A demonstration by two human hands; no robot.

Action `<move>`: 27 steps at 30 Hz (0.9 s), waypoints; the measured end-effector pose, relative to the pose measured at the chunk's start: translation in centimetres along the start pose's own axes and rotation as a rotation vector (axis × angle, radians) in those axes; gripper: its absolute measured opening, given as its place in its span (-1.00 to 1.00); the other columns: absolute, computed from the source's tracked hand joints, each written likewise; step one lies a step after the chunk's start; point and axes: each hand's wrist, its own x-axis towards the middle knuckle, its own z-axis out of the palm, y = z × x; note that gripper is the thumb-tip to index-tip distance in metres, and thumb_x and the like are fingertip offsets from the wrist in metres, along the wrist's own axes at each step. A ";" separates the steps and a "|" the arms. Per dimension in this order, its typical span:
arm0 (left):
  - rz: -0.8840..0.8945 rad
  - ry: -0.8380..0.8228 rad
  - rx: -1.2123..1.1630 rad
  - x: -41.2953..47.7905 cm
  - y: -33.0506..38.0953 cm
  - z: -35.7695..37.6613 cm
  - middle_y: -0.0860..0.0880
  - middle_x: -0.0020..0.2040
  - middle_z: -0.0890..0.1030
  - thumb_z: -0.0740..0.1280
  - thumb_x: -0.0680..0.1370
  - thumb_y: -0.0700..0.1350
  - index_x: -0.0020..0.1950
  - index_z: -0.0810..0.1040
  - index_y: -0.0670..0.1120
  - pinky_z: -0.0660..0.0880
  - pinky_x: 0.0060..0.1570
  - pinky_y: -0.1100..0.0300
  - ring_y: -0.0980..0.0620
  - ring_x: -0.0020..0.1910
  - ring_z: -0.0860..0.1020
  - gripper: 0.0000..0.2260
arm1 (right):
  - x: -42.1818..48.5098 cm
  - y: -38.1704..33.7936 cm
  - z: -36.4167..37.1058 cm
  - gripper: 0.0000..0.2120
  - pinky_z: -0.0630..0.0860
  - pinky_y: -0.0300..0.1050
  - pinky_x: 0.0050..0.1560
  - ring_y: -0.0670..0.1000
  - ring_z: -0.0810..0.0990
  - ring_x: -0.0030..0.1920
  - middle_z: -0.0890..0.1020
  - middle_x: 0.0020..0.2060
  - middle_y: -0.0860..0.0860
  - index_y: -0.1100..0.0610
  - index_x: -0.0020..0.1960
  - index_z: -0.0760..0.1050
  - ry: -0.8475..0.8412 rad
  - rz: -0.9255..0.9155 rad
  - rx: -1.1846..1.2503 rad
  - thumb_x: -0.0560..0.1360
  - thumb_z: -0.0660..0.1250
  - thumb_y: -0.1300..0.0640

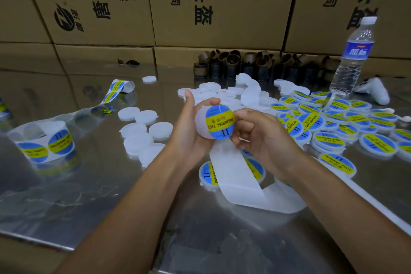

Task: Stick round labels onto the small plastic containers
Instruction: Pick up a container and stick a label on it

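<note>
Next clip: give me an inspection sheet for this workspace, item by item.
Surface: shiny metal table, crowded.
Job's things: container with label on it, in both hands; label roll left; bare containers centre; labelled pile right; backing strip below the hands.
Clutter: water bottle, white controller, cardboard cores at the back.
Grippers: left hand grips the container; right hand pinches its labelled edge.
Cables: nothing seen.
Surroundings: stacked cartons behind the table.
</note>
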 end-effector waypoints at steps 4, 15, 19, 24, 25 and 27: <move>-0.019 -0.048 -0.023 0.0 -0.1 0.3 -0.09 -0.24 0.60 -0.03 0.57 0.28 -0.18 0.57 -0.14 0.54 -0.34 0.16 -0.03 -0.26 0.59 -0.42 | -0.2 -0.1 0.1 -0.82 0.31 -0.17 -0.31 -0.07 0.48 -0.44 0.63 -0.38 0.00 0.08 -0.26 0.58 0.017 0.022 -0.047 0.48 0.28 0.12; -0.026 -0.059 -0.034 -0.3 -0.1 0.4 -0.11 -0.23 0.63 -0.01 0.59 0.24 -0.09 0.54 -0.16 0.60 -0.10 0.11 -0.05 -0.15 0.64 -0.45 | -0.2 0.3 0.3 -0.93 0.45 -0.29 -0.32 -0.11 0.59 -0.42 0.69 -0.33 -0.02 0.06 -0.20 0.62 0.217 0.051 -0.171 0.43 0.41 0.08; -0.044 -0.055 -0.044 -0.2 -0.2 0.6 -0.11 -0.25 0.63 0.02 0.57 0.24 -0.19 0.63 -0.16 0.62 -0.14 0.12 -0.04 -0.18 0.66 -0.42 | -0.3 0.5 0.5 -0.93 0.43 -0.38 -0.46 -0.11 0.58 -0.49 0.65 -0.44 -0.02 0.09 -0.25 0.60 0.268 0.049 -0.167 0.38 0.46 0.13; -0.053 -0.061 -0.032 -0.1 -0.4 0.7 -0.09 -0.27 0.65 0.06 0.55 0.23 -0.30 0.69 -0.13 0.63 -0.15 0.12 -0.04 -0.17 0.68 -0.41 | -0.3 0.5 0.5 -0.88 0.51 -0.28 -0.40 -0.07 0.61 -0.47 0.65 -0.44 0.02 0.06 -0.33 0.60 0.286 0.067 -0.196 0.36 0.49 0.10; -0.053 -0.061 -0.020 -0.2 -0.4 0.8 -0.09 -0.27 0.66 0.10 0.52 0.23 -0.28 0.69 -0.14 0.63 -0.15 0.12 -0.04 -0.17 0.68 -0.44 | -0.3 0.5 0.5 -0.87 0.52 -0.28 -0.39 -0.06 0.61 -0.47 0.65 -0.43 0.03 0.05 -0.35 0.61 0.287 0.069 -0.199 0.36 0.49 0.10; -0.032 -0.053 0.018 -0.3 -0.4 0.8 -0.09 -0.24 0.65 0.20 0.44 0.17 -0.18 0.64 -0.16 0.63 -0.13 0.12 -0.04 -0.15 0.68 -0.58 | -0.3 0.6 0.5 -0.85 0.53 -0.27 -0.39 -0.05 0.61 -0.46 0.66 -0.43 0.04 0.02 -0.37 0.62 0.287 0.069 -0.187 0.36 0.49 0.11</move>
